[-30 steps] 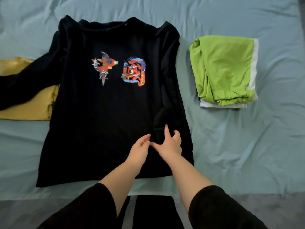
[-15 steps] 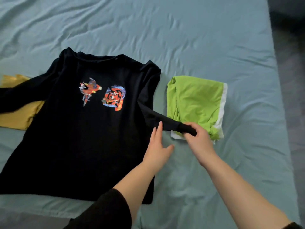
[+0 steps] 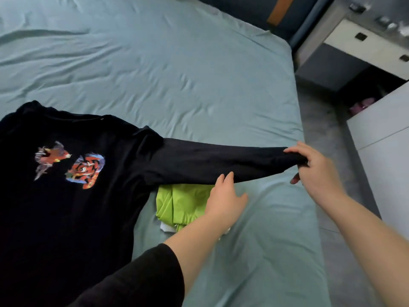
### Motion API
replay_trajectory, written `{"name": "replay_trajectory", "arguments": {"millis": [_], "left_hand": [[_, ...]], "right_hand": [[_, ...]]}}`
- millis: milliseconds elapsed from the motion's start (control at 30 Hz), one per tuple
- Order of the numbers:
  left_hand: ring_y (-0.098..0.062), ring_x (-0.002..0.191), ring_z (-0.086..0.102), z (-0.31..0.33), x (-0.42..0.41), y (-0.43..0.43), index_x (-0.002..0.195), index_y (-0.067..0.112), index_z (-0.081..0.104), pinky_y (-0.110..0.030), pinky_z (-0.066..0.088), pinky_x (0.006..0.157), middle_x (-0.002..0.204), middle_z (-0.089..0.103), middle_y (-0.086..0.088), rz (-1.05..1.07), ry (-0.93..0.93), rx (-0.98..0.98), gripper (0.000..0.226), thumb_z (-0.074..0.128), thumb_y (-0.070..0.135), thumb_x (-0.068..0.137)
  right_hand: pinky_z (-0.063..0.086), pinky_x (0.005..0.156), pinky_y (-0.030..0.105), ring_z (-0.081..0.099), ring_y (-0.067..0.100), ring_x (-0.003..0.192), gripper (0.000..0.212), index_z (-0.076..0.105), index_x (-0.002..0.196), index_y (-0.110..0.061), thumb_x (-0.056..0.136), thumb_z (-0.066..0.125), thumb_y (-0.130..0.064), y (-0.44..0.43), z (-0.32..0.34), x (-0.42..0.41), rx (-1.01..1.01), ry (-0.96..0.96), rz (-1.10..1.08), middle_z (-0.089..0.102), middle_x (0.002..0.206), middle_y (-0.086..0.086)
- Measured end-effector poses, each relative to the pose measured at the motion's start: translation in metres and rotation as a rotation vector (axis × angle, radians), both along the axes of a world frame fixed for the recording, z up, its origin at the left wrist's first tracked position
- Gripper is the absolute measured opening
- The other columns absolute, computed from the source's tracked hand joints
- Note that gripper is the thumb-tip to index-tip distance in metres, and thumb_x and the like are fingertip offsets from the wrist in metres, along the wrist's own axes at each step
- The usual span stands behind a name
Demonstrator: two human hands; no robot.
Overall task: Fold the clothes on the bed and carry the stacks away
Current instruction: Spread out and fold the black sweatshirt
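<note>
The shirt [image 3: 66, 207] lies flat, print up, on the bed [image 3: 177, 74]; its left side and hem run off frame. Your right hand [image 3: 316, 173] pinches the cuff, fingers [image 3: 294, 149] clamped over it so the cuff end is hidden. It holds the sleeve [image 3: 210, 162] stretched sideways across the bed. Your left hand [image 3: 225, 200] is at the sleeve's lower edge, fingers [image 3: 221, 180] straight, slightly apart, tips touching the cloth. The green stack [image 3: 177, 202] is mostly covered by the sleeve and your left forearm. A white corner [image 3: 166, 228] shows beneath it, item unclear.
</note>
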State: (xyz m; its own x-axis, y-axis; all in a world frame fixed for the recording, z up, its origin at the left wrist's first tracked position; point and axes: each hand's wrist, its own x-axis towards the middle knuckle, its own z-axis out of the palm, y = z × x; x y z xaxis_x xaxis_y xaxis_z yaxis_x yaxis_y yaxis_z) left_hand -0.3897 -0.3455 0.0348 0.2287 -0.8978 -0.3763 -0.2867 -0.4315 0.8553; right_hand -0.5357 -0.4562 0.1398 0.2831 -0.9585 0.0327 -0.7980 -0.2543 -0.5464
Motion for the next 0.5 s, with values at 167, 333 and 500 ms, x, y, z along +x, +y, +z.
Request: {"name": "replay_trajectory", "arguments": {"millis": [167,333,500], "left_hand": [[-0.021,0.149,0.004,-0.002,-0.017,-0.029,0.154,0.027,0.001,-0.034,0.015,0.119,0.163,0.001,-0.001,-0.063,-0.211,-0.064,0.088,0.059,0.038,0.089],[-0.022,0.15,0.002,-0.001,-0.048,-0.06,0.154,0.032,-0.003,-0.036,0.013,0.119,0.163,-0.001,0.0,-0.145,-0.193,-0.069,0.09,0.059,0.045,0.09],[-0.02,0.147,0.015,0.005,-0.077,-0.076,0.154,0.034,0.009,-0.038,0.028,0.114,0.163,0.006,0.003,0.008,-0.129,-0.244,0.079,0.058,0.031,0.092]], "right_hand": [[0.048,0.082,0.016,0.066,0.014,0.1,0.04,0.068,0.096,-0.024,0.082,0.053,0.01,-0.02,-0.006,-0.029,0.045,-0.138,-0.033,0.068,0.105,-0.008],[0.043,0.089,0.011,0.059,-0.01,0.105,0.02,0.071,0.096,-0.032,0.078,0.072,-0.04,-0.023,-0.015,-0.04,0.292,-0.359,-0.063,0.064,0.114,-0.021],[0.044,0.106,0.036,0.059,0.003,0.114,0.037,0.063,0.116,-0.03,0.09,0.057,-0.004,-0.033,-0.027,-0.048,0.243,-0.459,-0.18,0.065,0.119,-0.011]]}}
